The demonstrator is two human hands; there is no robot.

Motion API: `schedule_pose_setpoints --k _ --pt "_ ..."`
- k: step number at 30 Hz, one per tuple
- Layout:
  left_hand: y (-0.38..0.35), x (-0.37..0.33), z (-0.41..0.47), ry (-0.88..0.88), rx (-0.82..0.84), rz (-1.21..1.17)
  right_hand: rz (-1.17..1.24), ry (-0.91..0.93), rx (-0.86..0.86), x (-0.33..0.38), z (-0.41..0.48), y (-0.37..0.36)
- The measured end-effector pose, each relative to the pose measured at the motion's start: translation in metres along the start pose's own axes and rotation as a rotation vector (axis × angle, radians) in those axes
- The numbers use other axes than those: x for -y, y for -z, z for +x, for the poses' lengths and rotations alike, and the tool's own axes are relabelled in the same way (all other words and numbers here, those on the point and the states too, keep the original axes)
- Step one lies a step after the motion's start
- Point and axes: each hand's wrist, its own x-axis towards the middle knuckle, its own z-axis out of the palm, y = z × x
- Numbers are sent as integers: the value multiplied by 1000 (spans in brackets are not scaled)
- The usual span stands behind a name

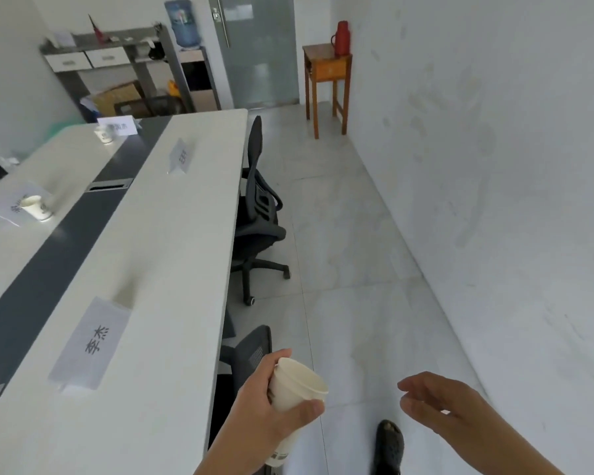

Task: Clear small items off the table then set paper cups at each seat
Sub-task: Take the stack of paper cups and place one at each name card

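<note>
Left hand (pixel 264 402): its grip is wrapped round a stack of white paper cups (pixel 294 395), thumb across the front below the rim, fingers behind; the stack is tilted, open mouth up and to the right, its lower end pointing down past the wrist.
Right hand (pixel 436 402): empty, grip released, fingers loosely curled and apart, held over the floor well to the right of the stack.
Stack's place: in the air beside the near right edge of the long white table with a dark grey centre strip (pixel 172 255), above the back of the near black mesh office chair (pixel 251 351).
Cups already set: one white paper cup (pixel 36 207) stands on the far left half, touching a folded name card; another small white cup (pixel 104 133) stands further back by the end card.
Right half of table: a white folded name card with black characters (pixel 90 344) lies near; a second folded card (pixel 179 157) stands further along; I see no cup beside either.
Seats: a second black swivel chair (pixel 258 214) is tucked against the right edge.
Floor: pale tiles; a dark sandal (pixel 388 443) shows at the bottom.
</note>
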Motion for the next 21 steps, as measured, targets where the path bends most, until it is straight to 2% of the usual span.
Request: schedule_pose_setpoints --k 10,15,21 --pt "-8 -70 152 43 -279 -85 -113 217 179 76 222 109" --pt "14 -72 200 77 -406 -125 -183 338 345 133 305 107" --pt "65 -71 277 38 -410 -187 -187 393 508 201 404 73"
